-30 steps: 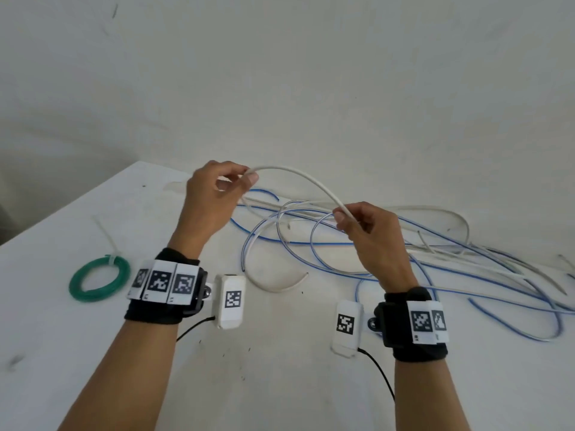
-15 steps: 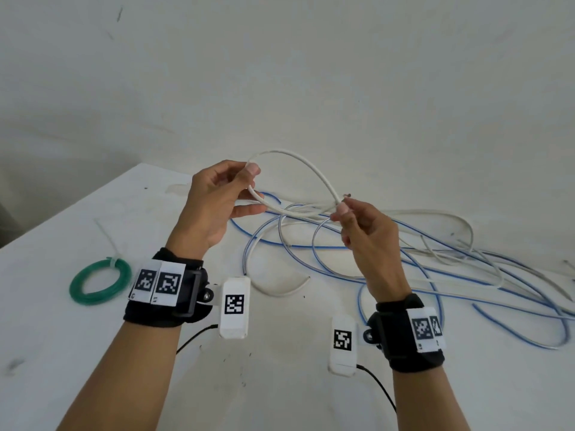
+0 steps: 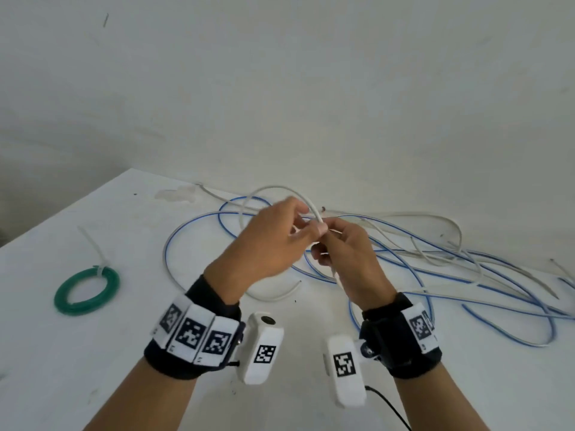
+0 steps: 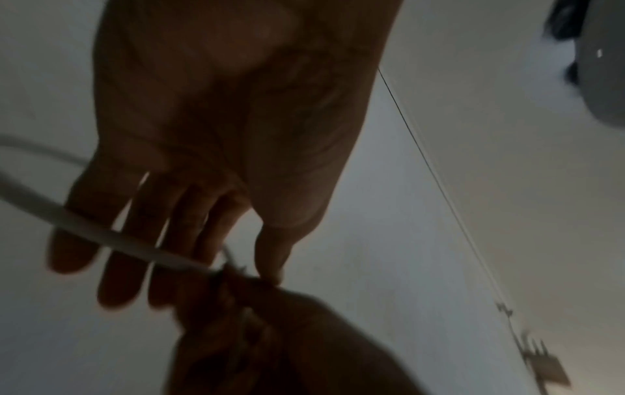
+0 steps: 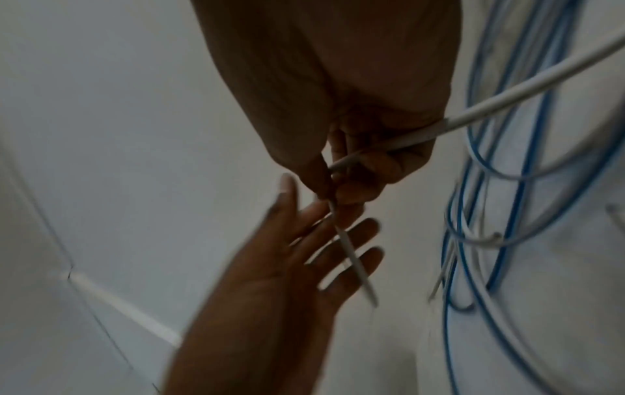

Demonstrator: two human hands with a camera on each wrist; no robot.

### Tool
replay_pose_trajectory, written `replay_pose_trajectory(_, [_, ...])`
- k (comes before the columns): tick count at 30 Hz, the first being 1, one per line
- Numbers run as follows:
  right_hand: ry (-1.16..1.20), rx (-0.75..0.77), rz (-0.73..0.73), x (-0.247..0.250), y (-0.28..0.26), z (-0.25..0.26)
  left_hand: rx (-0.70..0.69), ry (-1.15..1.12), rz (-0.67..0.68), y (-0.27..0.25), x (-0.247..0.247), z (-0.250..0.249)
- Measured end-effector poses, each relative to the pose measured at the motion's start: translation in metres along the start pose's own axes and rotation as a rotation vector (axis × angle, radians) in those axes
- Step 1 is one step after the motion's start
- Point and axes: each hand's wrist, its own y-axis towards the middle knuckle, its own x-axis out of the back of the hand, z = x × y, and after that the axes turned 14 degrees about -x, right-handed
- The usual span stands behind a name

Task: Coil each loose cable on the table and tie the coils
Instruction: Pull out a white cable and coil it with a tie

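Observation:
A long white cable [image 3: 280, 189] arches up in a small loop over my two hands, which meet above the middle of the table. My right hand [image 3: 323, 231] pinches the white cable [image 5: 507, 104] between thumb and forefinger, and a short end hangs below it. My left hand [image 3: 298, 225] is against the right one. In the wrist views its fingers [image 5: 338, 240] are straight and spread, with the white cable [image 4: 101, 232] lying across them. A blue cable [image 3: 174, 241] sprawls in loose loops on the table, tangled with the rest of the white one.
A green cable coil [image 3: 87, 290], bound with a white zip tie [image 3: 99, 269], lies at the left of the white table [image 3: 124, 353]. Loose cable covers the back right of the table. A plain wall stands right behind it. The table's left edge runs diagonally.
My hands, held apart with a wide arc of white cable between them, have come together. The arc has closed into a small loop. My left hand's pinch has loosened into straight fingers.

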Motion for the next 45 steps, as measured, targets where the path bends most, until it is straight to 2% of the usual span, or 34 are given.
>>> replay_pose_trajectory(1, [0.058, -0.034, 0.05, -0.001, -0.002, 0.0, 0.038, 0.047, 0.084, 0.0, -0.005, 0.004])
replay_pose_trajectory(3, [0.109, -0.053, 0.075, 0.001, -0.002, 0.001, 0.069, 0.067, 0.123, -0.001, -0.008, 0.007])
replay_pose_trajectory(7, [-0.004, 0.073, -0.113, 0.006, -0.002, 0.01, -0.008, 0.083, 0.02, 0.001, -0.006, 0.007])
replay_pose_trajectory(9, [0.029, 0.119, -0.159, 0.005, -0.004, 0.011, 0.044, -0.068, -0.08, 0.002, -0.004, 0.012])
replay_pose_trajectory(12, [0.083, 0.186, -0.118, -0.002, -0.013, 0.015, 0.215, -0.519, -0.193, 0.009, 0.0, 0.011])
replay_pose_trajectory(14, [-0.044, 0.251, -0.062, -0.008, -0.019, 0.019, 0.288, -0.74, -0.244, 0.012, 0.005, 0.009])
replay_pose_trajectory(17, [-0.268, 0.314, 0.117, -0.018, -0.027, 0.022, 0.284, -0.91, -0.276, 0.012, 0.012, 0.013])
replay_pose_trajectory(22, [-0.529, 0.238, 0.248, -0.019, -0.032, 0.012, 0.36, -1.357, -0.374, 0.014, 0.023, 0.02])
replay_pose_trajectory(24, [-0.576, 0.208, 0.317, -0.02, -0.034, 0.012, 0.351, -1.442, -0.346, 0.011, 0.031, 0.023])
replay_pose_trajectory(27, [-0.613, 0.191, 0.371, -0.028, -0.038, 0.012, 0.338, -1.529, -0.22, 0.006, 0.044, 0.026])
replay_pose_trajectory(28, [-0.613, 0.181, 0.369, -0.029, -0.038, 0.011, 0.336, -1.564, -0.237, 0.006, 0.048, 0.028])
replay_pose_trajectory(31, [-0.616, 0.165, 0.35, -0.026, -0.034, 0.01, 0.284, -1.654, -0.397, 0.008, 0.057, 0.041])
replay_pose_trajectory(34, [-0.629, 0.148, 0.31, -0.02, -0.026, 0.007, 0.245, -1.668, -0.415, 0.007, 0.061, 0.046])
replay_pose_trajectory(37, [-0.71, 0.121, 0.21, -0.01, -0.018, -0.001, 0.218, -1.533, -0.387, 0.008, 0.06, 0.041])
replay_pose_trajectory(42, [-0.79, 0.03, -0.294, 0.041, 0.0, -0.001, 0.123, -1.349, -0.385, 0.006, 0.061, 0.021])
replay_pose_trajectory(43, [-0.81, 0.005, -0.365, 0.05, 0.0, 0.0, 0.098, -1.345, -0.352, 0.004, 0.059, 0.016])
replay_pose_trajectory(45, [-0.771, -0.026, -0.454, 0.061, -0.001, 0.001, 0.035, -1.332, -0.202, 0.004, 0.05, 0.007])
